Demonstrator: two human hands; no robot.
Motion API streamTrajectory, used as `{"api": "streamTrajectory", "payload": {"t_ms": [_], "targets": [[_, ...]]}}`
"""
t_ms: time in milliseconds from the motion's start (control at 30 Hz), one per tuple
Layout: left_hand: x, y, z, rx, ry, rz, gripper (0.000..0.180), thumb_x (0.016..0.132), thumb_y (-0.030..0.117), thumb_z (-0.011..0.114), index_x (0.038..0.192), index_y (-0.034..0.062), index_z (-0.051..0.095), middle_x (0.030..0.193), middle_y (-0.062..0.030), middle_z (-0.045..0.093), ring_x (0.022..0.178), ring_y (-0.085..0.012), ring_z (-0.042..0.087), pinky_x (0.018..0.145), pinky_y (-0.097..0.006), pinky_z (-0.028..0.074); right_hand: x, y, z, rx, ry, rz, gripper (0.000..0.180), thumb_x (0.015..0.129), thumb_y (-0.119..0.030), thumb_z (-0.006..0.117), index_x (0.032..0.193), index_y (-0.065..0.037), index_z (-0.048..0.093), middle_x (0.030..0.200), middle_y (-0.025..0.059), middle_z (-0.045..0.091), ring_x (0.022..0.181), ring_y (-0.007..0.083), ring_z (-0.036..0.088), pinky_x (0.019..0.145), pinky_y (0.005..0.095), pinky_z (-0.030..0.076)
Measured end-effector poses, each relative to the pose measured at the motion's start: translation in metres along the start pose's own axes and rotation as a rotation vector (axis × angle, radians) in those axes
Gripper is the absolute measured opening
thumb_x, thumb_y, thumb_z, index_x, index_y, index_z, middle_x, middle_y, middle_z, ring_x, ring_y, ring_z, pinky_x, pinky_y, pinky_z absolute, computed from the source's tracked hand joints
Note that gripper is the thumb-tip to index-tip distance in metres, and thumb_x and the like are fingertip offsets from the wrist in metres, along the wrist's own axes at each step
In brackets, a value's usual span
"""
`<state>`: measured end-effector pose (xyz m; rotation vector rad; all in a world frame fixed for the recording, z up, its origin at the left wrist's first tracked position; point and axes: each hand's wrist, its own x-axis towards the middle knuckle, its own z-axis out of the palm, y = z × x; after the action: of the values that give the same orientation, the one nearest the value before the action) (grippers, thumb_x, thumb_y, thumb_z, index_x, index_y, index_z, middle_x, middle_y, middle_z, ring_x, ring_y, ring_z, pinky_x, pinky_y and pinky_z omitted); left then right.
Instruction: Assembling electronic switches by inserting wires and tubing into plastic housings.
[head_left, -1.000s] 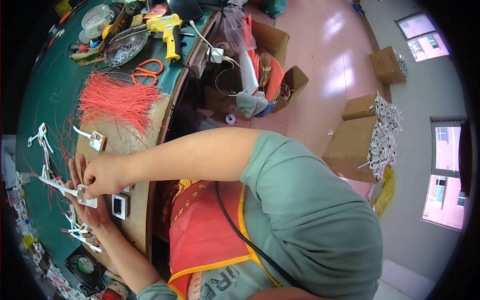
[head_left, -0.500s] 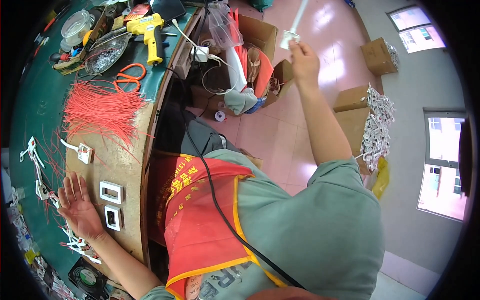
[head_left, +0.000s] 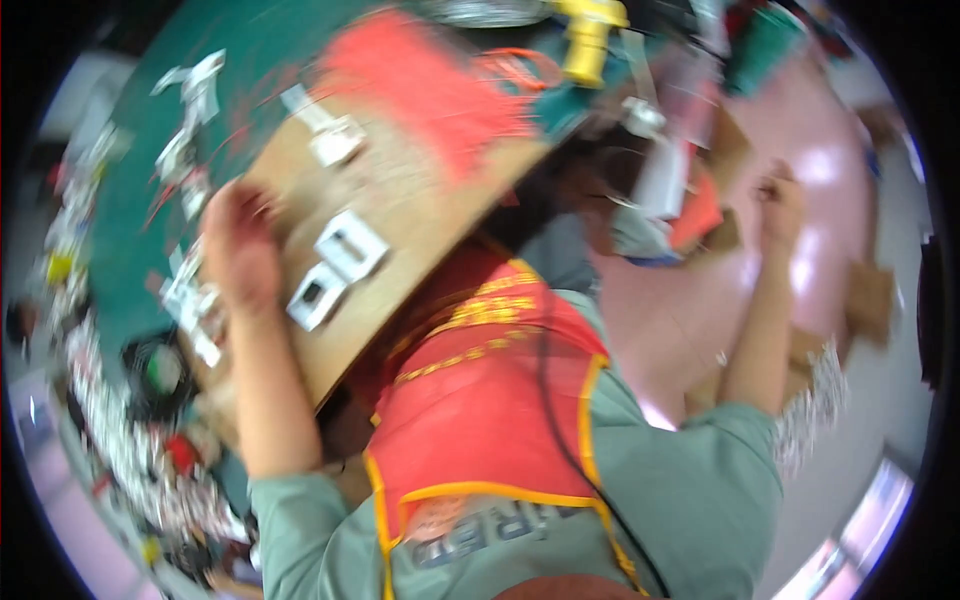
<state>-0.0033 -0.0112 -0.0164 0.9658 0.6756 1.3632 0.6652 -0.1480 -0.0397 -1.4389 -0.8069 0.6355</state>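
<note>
My left hand (head_left: 240,245) is over the left edge of a brown board (head_left: 420,215), near two white rectangular frames (head_left: 352,245) lying side by side. Motion smears its fingers; they look partly bent, and nothing shows in them. Out to the right, above the floor, I hold my right hand (head_left: 780,210) away from the bench. Its fingers look apart, and nothing can be made out in it. Farther up the board lies a white square fitting (head_left: 338,141) with a short white cable. Beyond it spreads a blurred heap of thin red wires (head_left: 420,85).
Orange-handled scissors (head_left: 520,68) and a yellow glue gun (head_left: 590,42) lie at the far end. White cabled parts (head_left: 190,150) are strung along the green bench top at left, near a black fan (head_left: 155,370). Cardboard boxes (head_left: 868,303) stand on the floor at right.
The view has turned and blurred. The white fitting with a white strip that my right hand held is no longer seen in it. My left hand's spread fingers now look bent.
</note>
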Motion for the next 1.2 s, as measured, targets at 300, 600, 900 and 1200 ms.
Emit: {"api": "streamTrajectory", "payload": {"t_ms": [300, 600, 900, 1200], "targets": [[-0.008, -0.004, 0.043, 0.836, 0.269, 0.075, 0.022, 0.088, 0.017, 0.067, 0.103, 0.0007, 0.065, 0.084, -0.0009, 0.063, 0.068, -0.0072, 0.055, 0.060, -0.020, 0.043, -0.160, -0.158, 0.289, 0.235, -1.190, -0.876, 0.031, 0.083, -0.018, 0.056, 0.102, 0.006, 0.061, 0.087, 0.0127, 0.063, 0.068, 0.0240, 0.061, 0.063, 0.0301, 0.050], [0.057, -0.002, 0.103, 1.610, 0.156, 0.121, 0.044, 0.083, 0.041, 0.064, 0.106, 0.0029, 0.066, 0.078, -0.0094, 0.067, 0.078, -0.0195, 0.065, 0.067, -0.035, 0.050, -0.152, -0.205, 0.260, -0.178, -1.349, -1.214, 0.022, 0.083, -0.022, 0.053, 0.093, -0.004, 0.063, 0.087, 0.0085, 0.063, 0.069, 0.0222, 0.062, 0.056, 0.0307, 0.049], [0.074, -0.011, 0.111, 1.646, -0.017, -0.172, 0.034, 0.082, 0.036, 0.058, 0.102, 0.0098, 0.067, 0.089, -0.0160, 0.068, 0.085, -0.0311, 0.064, 0.077, -0.040, 0.050, -0.111, -0.196, 0.126, -0.034, -1.402, -1.267, 0.021, 0.082, -0.021, 0.053, 0.088, -0.003, 0.060, 0.084, 0.0147, 0.062, 0.069, 0.0278, 0.062, 0.056, 0.0329, 0.050], [0.045, 0.016, 0.058, 0.694, 0.141, -0.168, 0.033, 0.090, 0.026, 0.055, 0.111, 0.0029, 0.065, 0.102, -0.0044, 0.065, 0.083, -0.0109, 0.061, 0.063, -0.025, 0.047, -0.174, -0.207, 0.246, -0.144, -1.320, -1.199, 0.020, 0.080, -0.021, 0.054, 0.083, -0.001, 0.057, 0.081, 0.0210, 0.061, 0.069, 0.0334, 0.062, 0.056, 0.0350, 0.051]]}}
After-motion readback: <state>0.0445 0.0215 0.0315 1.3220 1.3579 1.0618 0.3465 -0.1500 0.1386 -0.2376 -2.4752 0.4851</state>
